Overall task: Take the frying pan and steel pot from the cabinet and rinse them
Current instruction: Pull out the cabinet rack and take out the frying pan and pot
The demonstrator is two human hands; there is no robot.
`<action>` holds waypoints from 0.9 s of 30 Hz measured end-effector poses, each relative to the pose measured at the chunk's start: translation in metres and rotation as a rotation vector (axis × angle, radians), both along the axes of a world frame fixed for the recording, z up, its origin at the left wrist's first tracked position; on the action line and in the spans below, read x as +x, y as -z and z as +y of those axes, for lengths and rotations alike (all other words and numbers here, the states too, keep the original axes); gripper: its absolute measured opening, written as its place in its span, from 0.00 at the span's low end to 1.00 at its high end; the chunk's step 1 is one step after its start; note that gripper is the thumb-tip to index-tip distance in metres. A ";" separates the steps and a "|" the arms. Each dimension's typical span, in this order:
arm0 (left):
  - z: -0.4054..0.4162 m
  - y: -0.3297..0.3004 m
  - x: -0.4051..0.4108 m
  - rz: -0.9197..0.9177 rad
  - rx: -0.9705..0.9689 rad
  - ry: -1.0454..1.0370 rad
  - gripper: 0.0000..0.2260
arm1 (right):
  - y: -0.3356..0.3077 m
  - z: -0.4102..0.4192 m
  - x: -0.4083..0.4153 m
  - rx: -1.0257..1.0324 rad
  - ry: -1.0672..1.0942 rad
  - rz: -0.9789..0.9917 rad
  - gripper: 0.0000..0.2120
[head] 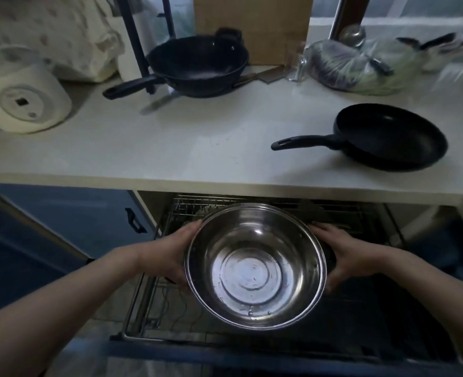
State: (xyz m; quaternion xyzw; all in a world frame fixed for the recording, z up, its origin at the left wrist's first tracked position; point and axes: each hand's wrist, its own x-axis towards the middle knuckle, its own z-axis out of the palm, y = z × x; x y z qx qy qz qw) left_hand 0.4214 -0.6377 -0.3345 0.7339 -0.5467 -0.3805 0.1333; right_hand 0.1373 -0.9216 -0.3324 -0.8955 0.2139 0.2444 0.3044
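Frying pan [391, 136] already on counter [170, 148], 2 o'clock. Steel pot [255, 265] above open cabinet rack [143, 295], clasped by left hand [165, 254] and right hand [352, 257]. Rinsing of both not yet done.

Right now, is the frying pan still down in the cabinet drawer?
No, the frying pan sits on the white countertop, while both hands hold the steel pot above the pulled-out drawer rack.

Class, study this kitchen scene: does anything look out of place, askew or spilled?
Nothing is spilled or damaged. One oddity: the deep black wok at the back of the white countertop rests tilted, apparently propped on a dark metal stand.
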 end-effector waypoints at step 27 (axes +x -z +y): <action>0.056 -0.150 0.143 -0.243 -0.231 -0.112 0.60 | -0.151 0.024 0.195 -0.274 -0.134 -0.231 0.66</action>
